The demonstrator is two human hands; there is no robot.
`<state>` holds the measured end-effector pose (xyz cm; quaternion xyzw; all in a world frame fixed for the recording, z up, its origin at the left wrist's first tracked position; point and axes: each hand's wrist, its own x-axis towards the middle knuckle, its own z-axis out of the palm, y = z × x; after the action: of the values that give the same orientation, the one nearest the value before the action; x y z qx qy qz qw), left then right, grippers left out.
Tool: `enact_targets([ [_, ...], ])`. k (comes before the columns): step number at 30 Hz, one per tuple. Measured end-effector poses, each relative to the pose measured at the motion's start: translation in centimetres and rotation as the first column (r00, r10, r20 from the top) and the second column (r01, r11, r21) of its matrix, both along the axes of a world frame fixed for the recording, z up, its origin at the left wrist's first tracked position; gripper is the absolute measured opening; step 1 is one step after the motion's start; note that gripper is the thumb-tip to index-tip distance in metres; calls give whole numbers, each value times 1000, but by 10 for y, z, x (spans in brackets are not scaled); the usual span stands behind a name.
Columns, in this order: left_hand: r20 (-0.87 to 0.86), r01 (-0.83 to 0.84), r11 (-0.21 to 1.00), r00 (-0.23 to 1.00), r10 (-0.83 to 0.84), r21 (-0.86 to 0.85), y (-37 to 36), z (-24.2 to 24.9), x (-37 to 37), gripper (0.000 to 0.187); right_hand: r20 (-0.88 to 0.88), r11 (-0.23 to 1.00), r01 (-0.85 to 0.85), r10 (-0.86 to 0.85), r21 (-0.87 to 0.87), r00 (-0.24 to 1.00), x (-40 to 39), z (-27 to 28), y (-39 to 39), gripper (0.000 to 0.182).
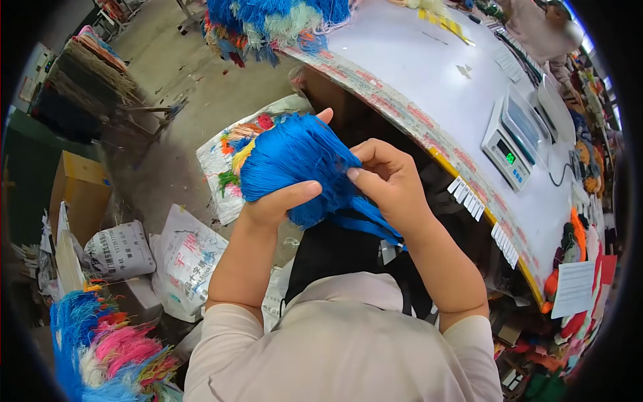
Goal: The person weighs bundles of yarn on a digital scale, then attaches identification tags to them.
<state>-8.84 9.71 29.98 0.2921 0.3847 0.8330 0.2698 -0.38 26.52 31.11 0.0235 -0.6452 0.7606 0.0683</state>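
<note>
A thick bundle of bright blue thread (288,161) is held up in front of my body. My left hand (278,201) wraps round it from below, with the thumb lying across the near side and a fingertip showing at the far edge. At the bundle's right end, my right hand (385,174) pinches some strands between thumb and forefinger. Loose blue strands (368,218) hang below my right hand toward my lap. The bundle hides most of my left fingers.
To the right is a long white table (402,50) with a digital scale (509,154). Coloured thread piles lie on its far end (274,27) and at lower left (114,348). White sacks (191,261) and a cardboard box (80,194) stand left. Another person (536,30) is across the table.
</note>
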Motion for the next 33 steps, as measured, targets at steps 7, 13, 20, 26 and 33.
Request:
enact_targets([
  [7, -36, -23, 999, 999, 21, -48, 7, 11, 6, 75, 121, 987, 3, 17, -161, 993, 0, 12, 3, 13],
  [13, 43, -22, 999, 999, 23, -24, 5, 10, 0, 78, 74, 992, -64, 57, 106, 996, 2, 25, 4, 11],
  [20, -73, -141, 986, 988, 135, -88, 15, 6, 1, 79, 151, 990, -104, 89, 96, 985, 0, 28, 10, 9],
  [26, -17, -65, 998, 998, 65, -24, 20, 2, -1, 77, 116, 1000, -5, 3, 17, 993, -1, 28, 15, 8],
  [33, 161, 3, 993, 987, -22, 115, 26, 2, -2, 80, 140, 964, -175, 149, 199, 979, -12, 37, 25, 12],
])
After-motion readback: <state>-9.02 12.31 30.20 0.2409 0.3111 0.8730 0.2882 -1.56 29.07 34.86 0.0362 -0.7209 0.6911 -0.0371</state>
